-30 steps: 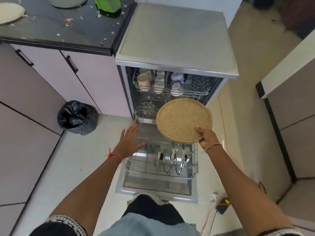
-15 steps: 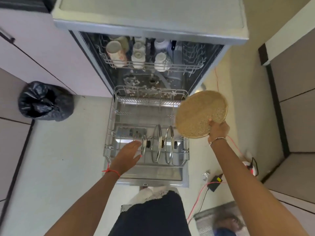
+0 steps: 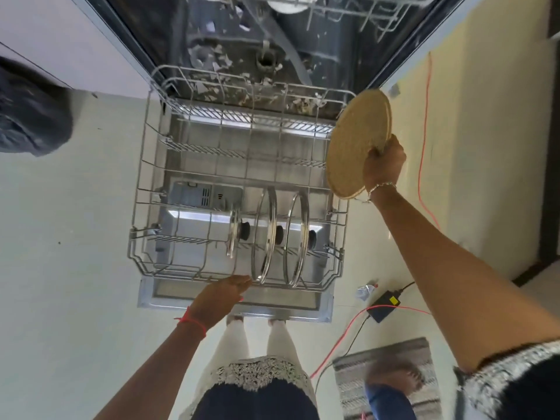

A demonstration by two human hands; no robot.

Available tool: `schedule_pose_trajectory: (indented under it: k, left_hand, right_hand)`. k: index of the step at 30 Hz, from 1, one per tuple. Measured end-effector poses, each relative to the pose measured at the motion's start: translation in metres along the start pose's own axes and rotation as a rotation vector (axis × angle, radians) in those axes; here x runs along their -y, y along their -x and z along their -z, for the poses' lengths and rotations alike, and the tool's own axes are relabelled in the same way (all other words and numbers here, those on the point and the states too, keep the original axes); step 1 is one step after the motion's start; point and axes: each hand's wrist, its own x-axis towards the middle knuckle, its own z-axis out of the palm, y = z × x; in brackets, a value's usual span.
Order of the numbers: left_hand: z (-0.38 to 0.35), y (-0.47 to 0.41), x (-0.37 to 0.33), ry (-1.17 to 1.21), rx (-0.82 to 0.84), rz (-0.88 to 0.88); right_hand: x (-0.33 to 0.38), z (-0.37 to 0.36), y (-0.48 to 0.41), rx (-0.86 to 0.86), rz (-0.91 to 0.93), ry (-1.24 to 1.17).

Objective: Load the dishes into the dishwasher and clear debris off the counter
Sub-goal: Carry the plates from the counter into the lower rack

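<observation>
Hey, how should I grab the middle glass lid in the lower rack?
Pinch the middle lid by its upper rim, coming from straight above. It stands on edge in the lower rack, with neighbouring lids close on both sides, so its knob is boxed in.

The right hand (image 3: 383,163) covers part of the round tan woven plate (image 3: 354,144)'s rim; beyond it, white ceramic cups (image 3: 286,3) are cropped.

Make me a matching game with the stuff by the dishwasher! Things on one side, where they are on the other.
Things:
1. tan plate
2. glass lids
3. black bag
4. left hand

Places:
A. standing in the lower rack
B. on the floor
C. held up by the right hand
D. at the rack's front edge

Pairs: 1-C, 2-A, 3-B, 4-D
</observation>
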Motion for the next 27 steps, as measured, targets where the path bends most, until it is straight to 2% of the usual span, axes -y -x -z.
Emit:
schedule_pose_trajectory:
  k: [4, 8, 12, 17, 27]
  left_hand:
    - [-0.01, -0.006, -0.005, 0.184, -0.005, 0.063]
    - [-0.015, -0.015, -0.001, 0.269, -0.014, 0.179]
    - [-0.01, -0.022, 0.002, 0.261, 0.026, 0.183]
    - [-0.007, -0.025, 0.002, 0.289, 0.043, 0.23]
    - [-0.001, -0.026, 0.002, 0.343, 0.076, 0.256]
  right_hand:
    - [-0.004, -0.016, -0.02, 0.017, -0.006, 0.05]
    - [-0.003, -0.028, -0.032, 0.061, 0.013, 0.115]
    - [0.001, -0.036, -0.035, 0.096, -0.025, 0.156]
    - [0.008, -0.035, -0.039, 0.041, -0.045, 0.171]
    - [0.007, -0.03, -0.048, 0.045, 0.035, 0.276]
